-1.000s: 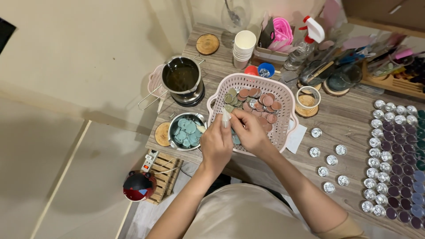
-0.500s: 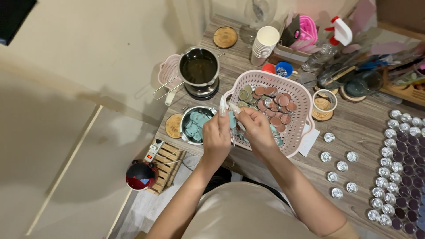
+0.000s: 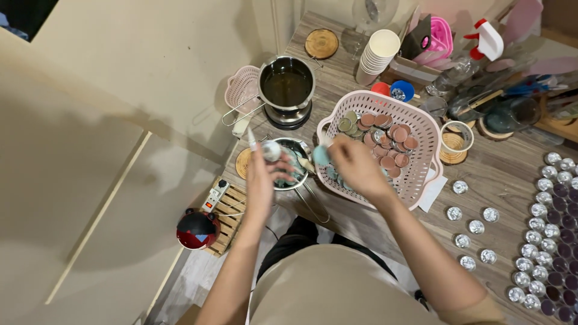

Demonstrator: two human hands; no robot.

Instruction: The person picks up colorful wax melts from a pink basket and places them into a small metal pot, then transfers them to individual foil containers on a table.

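Note:
My left hand holds a small silver tealight cup above the metal bowl of blue-green wax discs. My right hand pinches a blue-green wax disc just left of the pink plastic basket, which holds several pink and green wax discs. The two hands are apart, with the disc and the cup a short way from each other. The bowl sits at the table's left edge, partly hidden by my left hand.
A steel pot of dark liquid stands on a burner behind the bowl. Paper cups, a spray bottle and clutter fill the back. Empty foil cups and rows of filled purple ones lie at right. A power strip lies below left.
My hands were together over the basket's near rim. They have separated and shifted left; the left hand now holds the foil cup apart from the disc in the right hand.

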